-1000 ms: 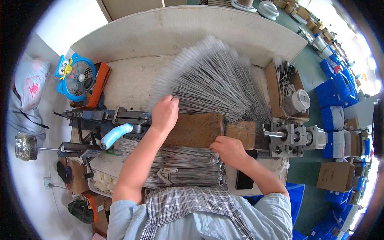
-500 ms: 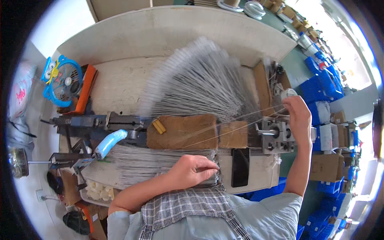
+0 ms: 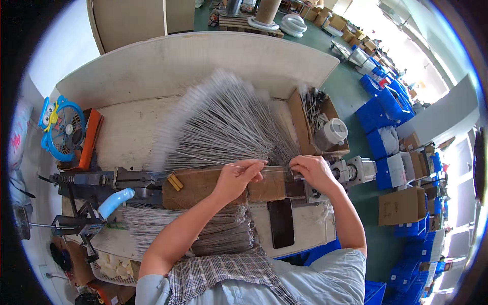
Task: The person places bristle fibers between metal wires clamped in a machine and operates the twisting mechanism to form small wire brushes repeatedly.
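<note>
A large fan of thin grey wires [image 3: 223,124] spreads over the far part of the bench, its outer ends blurred. My left hand [image 3: 238,178], above the brown padded block [image 3: 195,190], pinches a thin wire that trails off to the left. The wire also runs across to my right hand [image 3: 315,172], whose fingertips are pinched on it beside the metal clamp fixture [image 3: 351,172]. How many wires lie between my fingers is too fine to tell. Nearer to me, below my left forearm, lies a flat bundle of grey wires [image 3: 226,234].
Two short yellow tubes [image 3: 175,182] lie on the block. A black phone [image 3: 281,223] rests near the front edge. To the left are a blue fan [image 3: 66,129] and a light-blue wrapped lever [image 3: 116,203]. A cardboard box [image 3: 310,140] with a white container [image 3: 333,133] stands at right.
My right hand has come inward and down from the right, toward the clamp fixture. My left hand has risen from the near bundle to the block. The whole view has shifted too.
</note>
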The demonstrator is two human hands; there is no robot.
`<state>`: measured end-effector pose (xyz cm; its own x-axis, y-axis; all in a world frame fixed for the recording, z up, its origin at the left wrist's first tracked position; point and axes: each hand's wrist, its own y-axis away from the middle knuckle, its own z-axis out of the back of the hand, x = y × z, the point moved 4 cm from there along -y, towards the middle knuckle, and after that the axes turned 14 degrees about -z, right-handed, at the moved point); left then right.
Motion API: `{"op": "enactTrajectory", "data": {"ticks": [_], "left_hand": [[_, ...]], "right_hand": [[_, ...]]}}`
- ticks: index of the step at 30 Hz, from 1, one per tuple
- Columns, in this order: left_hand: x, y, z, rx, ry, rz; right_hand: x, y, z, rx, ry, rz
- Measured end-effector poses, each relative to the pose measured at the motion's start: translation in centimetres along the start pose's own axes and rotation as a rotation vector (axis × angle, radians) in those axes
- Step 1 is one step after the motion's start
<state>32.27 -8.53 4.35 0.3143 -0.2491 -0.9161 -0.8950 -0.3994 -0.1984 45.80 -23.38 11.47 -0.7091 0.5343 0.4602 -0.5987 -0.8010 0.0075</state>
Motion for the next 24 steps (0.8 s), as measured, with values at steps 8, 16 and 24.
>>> {"op": "enactTrajectory", "data": {"ticks": [8,16,24], "left_hand": [[-4.2,3.0,3.0,-0.386,-0.128,-0.103],[-6.6,5.8,4.5,-0.383,-0.002,-0.037],[-7.5,10.8,8.4,-0.592,0.314,-0.115]], "right_hand": [[3.3,2.0,1.0,-0.182,0.02,0.248],[5.6,1.1,-1.1,-0.085,0.206,0.431],[14.8,-4.1,-5.3,0.235,-0.167,0.468]]}}
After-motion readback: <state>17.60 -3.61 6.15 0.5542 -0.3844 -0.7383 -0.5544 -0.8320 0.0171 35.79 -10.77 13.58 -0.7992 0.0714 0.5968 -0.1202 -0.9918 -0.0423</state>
